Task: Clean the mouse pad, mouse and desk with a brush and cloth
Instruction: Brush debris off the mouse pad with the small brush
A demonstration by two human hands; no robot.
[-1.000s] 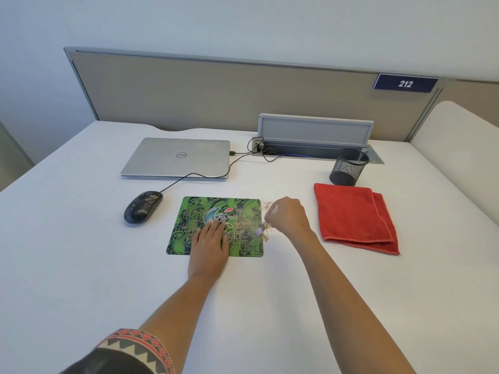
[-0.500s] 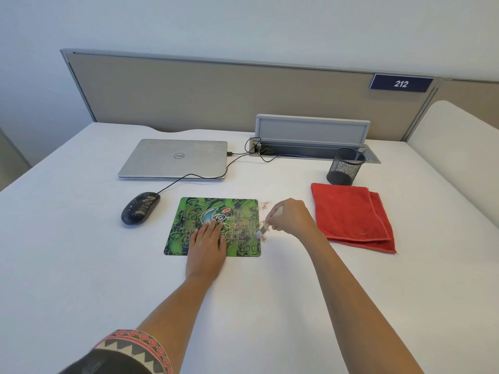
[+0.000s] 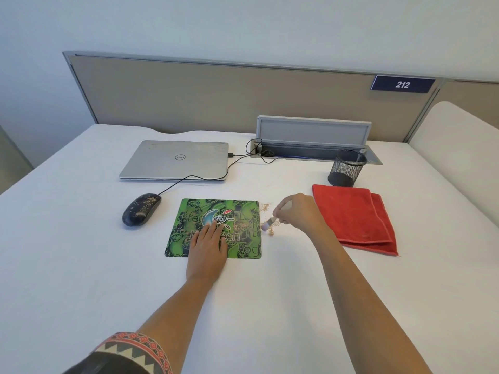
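Note:
A green patterned mouse pad [image 3: 243, 211] lies flat on the white desk [image 3: 81, 265]. My left hand [image 3: 209, 249] presses flat on the pad's lower middle. My right hand [image 3: 298, 213] pinches a small brush [image 3: 267, 224] whose pale bristles touch the desk just off the pad's right edge. Tan crumbs [image 3: 271, 229] are scattered there and some lie on the pad. A black wired mouse [image 3: 140, 213], speckled with crumbs, sits left of the pad. A folded red cloth [image 3: 356, 215] lies to the right.
A shut silver laptop [image 3: 175, 160] lies behind the pad, the mouse cable [image 3: 189, 179] running to it. A black mesh pen cup [image 3: 347, 168] stands behind the cloth. An open grey cable hatch [image 3: 313, 136] and a beige partition [image 3: 216, 93] bound the desk's back.
My right hand with the brush has moved rightward, off the pad's right edge, pushing crumbs onto the desk. My left hand has stayed on the pad.

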